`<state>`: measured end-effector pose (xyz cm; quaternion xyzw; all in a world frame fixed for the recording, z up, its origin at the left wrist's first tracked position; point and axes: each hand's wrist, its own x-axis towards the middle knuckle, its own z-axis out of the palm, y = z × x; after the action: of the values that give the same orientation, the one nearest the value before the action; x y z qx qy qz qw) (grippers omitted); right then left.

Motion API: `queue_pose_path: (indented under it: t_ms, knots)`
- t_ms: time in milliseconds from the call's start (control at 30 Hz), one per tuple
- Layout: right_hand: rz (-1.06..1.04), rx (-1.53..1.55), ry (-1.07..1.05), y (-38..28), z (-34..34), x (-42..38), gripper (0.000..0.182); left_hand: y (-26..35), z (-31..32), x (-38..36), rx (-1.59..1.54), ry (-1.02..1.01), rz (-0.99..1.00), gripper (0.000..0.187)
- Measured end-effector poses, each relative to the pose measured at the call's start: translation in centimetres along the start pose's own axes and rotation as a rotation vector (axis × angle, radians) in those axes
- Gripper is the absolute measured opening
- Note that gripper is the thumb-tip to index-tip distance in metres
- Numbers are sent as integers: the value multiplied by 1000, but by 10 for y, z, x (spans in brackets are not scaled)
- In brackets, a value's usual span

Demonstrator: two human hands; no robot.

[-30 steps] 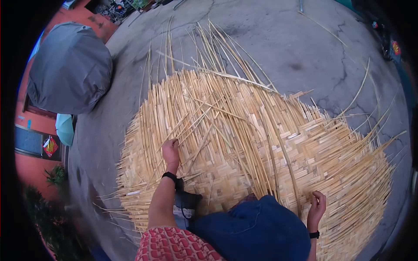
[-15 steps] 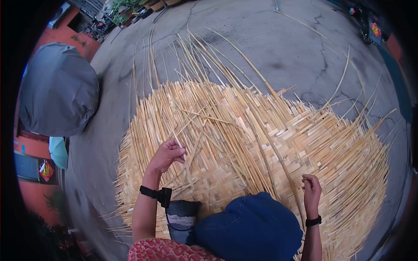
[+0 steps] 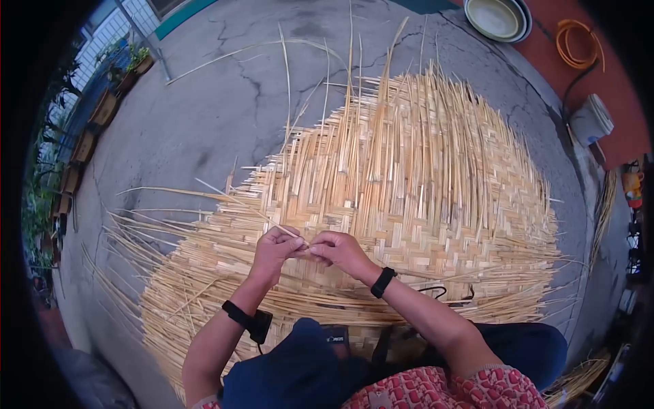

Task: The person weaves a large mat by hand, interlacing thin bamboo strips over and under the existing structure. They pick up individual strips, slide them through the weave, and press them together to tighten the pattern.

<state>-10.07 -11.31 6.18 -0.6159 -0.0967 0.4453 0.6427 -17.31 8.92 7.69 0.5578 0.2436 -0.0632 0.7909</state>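
My left hand (image 3: 274, 256) is closed, its thumb and fingers pinching a thin pale reed strip (image 3: 248, 210). The strip runs up and to the left from the hand, over the weave. Close beside it, my right hand (image 3: 340, 255) is also pinched, its fingertips at the near end of the same strip. Both hands are in front of my knees, above a large woven reed mat (image 3: 436, 255) in a herringbone pattern. Long loose strips stick out past the mat's far and left edges. The exact fingertip contact is too small to make out.
Cracked concrete (image 3: 204, 116) surrounds the mat. Basins (image 3: 494, 19), a coiled orange hose (image 3: 579, 44) and a pale bucket (image 3: 591, 121) are at the upper right by a red wall. Potted plants (image 3: 102, 109) line the left. A reed bundle (image 3: 579, 378) lies at the lower right.
My view has turned to the right over the mat. My right hand, earlier low and apart from the left, has come up beside it to the strip that the left hand holds.
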Motion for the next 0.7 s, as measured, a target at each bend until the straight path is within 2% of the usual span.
queue_pose_path:
  t_ms: [33,100,200,333,433,500,533,600,633,700]
  knots:
    - [5,6,6,11,-4,1,17,-12,6,7,-22,9,-37,15]
    - [-190,-126,203,29,-6,1,20,-29,14,16,-65,40,-99,14]
    - [-129,-119,234,44,-8,1,19,-43,15,22,-92,15,-123,15]
    - [-27,-54,168,54,-10,5,18,-58,1,34,-65,-21,-190,18]
    - [-1,-145,39,68,-20,10,17,-73,-3,45,-8,-89,-103,22]
    - [-143,-714,12,72,-26,9,19,-77,-4,57,144,-133,-19,22]
    - [-135,-712,10,66,-28,8,19,-68,4,62,140,-133,-27,22]
    - [-171,-818,144,52,-33,8,19,-51,16,76,-2,0,-70,23]
    - [-163,-817,145,47,-36,9,19,-53,13,87,-4,-2,-78,23]
    - [-125,-637,266,43,-42,11,18,-57,6,107,73,10,-137,22]
